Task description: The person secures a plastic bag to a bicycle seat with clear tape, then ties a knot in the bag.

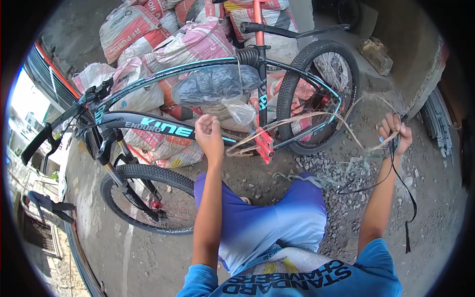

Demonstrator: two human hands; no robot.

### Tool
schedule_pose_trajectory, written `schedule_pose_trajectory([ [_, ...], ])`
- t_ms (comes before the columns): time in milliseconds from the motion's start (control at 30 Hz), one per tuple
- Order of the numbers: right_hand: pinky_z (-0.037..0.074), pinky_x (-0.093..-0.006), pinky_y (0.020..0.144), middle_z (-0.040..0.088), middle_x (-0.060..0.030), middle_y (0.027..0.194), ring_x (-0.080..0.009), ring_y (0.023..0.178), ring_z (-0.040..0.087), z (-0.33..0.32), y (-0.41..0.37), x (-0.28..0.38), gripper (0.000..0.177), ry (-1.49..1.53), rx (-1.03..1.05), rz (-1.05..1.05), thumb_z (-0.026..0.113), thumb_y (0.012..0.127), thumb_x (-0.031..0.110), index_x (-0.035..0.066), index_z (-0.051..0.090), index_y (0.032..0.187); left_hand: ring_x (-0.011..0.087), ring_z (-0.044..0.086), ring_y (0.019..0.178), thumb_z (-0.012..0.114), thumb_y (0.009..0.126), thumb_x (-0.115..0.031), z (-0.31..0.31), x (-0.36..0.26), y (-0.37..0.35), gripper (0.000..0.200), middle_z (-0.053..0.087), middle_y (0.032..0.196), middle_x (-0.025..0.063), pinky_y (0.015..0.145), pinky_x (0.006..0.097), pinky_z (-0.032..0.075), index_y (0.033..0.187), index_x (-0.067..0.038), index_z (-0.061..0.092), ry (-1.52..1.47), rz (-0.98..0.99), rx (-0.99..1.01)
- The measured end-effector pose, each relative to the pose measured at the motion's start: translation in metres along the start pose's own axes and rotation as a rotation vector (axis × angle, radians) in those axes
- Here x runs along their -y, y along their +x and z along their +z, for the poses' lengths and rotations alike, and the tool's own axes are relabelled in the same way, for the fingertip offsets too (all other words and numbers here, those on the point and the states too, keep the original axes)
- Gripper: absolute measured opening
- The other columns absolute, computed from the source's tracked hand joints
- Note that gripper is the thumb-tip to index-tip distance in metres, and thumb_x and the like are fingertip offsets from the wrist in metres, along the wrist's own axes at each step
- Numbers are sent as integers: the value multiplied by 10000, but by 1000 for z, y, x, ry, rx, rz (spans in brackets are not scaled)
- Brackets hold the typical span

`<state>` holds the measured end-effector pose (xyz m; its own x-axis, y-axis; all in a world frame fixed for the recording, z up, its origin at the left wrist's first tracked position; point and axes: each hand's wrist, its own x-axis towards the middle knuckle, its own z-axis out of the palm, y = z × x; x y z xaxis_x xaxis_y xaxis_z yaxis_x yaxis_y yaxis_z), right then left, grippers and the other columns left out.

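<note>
A black and blue mountain bike [163, 127] stands across the view in front of me. My left hand [209, 129] is closed in front of its down tube; whether anything is between the fingers I cannot make out. Out to the right, my right hand [395, 133] grips a tan strip of twine, with black cord [403, 183] dangling below. This twine [297, 118] stretches back to the pedal area, beside a red pedal [264, 145]. A dark plastic-wrapped bundle [215, 85] is tied inside the frame. Pale greenish cord [341, 171] trails between my knee and right forearm.
Stacked printed sacks [193, 42] lie behind the bike. Loose gravel [356, 188] covers the ground at right, near a concrete wall [420, 54] and a stone block [376, 54]. Metal lengths [438, 123] lie at far right. Another person [52, 205] is at far left.
</note>
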<state>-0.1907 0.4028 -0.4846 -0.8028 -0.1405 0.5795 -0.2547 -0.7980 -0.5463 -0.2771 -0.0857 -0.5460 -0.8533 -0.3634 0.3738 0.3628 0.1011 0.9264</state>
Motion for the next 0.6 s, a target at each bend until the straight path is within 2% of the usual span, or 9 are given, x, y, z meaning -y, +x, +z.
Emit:
schedule_pose_trajectory([
  [67,260,-250,481,346,-11,699,-102,594,317,-8,-24,-1,176,-68,-145,59,545,790,184,69,416,757,158,626,947,629,858,-72,20,-5,-6,275,644,1062,148,829,260,483,1089,63,564,-59,7,236],
  [100,266,-248,477,349,-12,699,-103,592,320,-8,-29,-10,174,-105,-217,94,539,794,185,72,411,758,149,645,873,601,885,-101,37,-3,-6,221,673,984,116,777,260,502,1025,71,601,4,72,265],
  [200,306,-217,448,416,-18,711,-89,558,362,-5,-34,-43,169,-319,-380,172,525,813,212,85,421,770,145,639,881,602,901,-194,70,-5,4,296,662,1041,125,765,250,493,1046,64,598,-111,-245,247],
  [233,317,-210,442,441,-20,715,-84,550,380,-6,-34,-54,165,-388,-417,205,527,815,217,85,436,778,129,625,825,608,901,-296,77,-4,10,357,664,992,106,736,225,478,1039,33,616,-42,-329,271],
  [267,327,-203,436,467,-21,718,-79,542,398,-6,-37,-67,161,-451,-458,248,528,818,221,84,450,786,119,611,834,608,902,-317,82,-1,13,386,657,994,91,725,234,478,1060,35,606,10,-395,307],
  [333,346,-199,428,556,-40,753,-63,522,449,-10,-34,-94,146,-581,-421,315,534,824,220,80,493,815,99,582,850,607,904,-360,94,2,23,445,645,998,60,703,252,477,1101,39,586,110,-519,373],
  [400,344,-196,433,622,-49,791,-50,532,475,-13,-29,-119,141,-606,-368,367,549,829,215,77,537,855,73,539,783,609,903,-368,102,6,30,428,612,927,17,655,238,448,1090,17,596,147,-467,304],
  [533,329,-199,457,609,-24,751,-33,572,472,-13,-12,-157,134,-659,-296,442,565,838,153,49,587,921,46,474,718,614,898,-378,101,17,38,374,550,837,-31,601,225,401,1055,-38,614,1,-425,289],
  [600,336,-210,466,606,-13,740,-37,583,479,-12,6,-173,162,-656,-254,408,570,842,136,27,614,954,62,500,677,556,933,-351,97,16,31,287,549,775,-30,587,216,392,955,-71,615,-93,-406,255],
])
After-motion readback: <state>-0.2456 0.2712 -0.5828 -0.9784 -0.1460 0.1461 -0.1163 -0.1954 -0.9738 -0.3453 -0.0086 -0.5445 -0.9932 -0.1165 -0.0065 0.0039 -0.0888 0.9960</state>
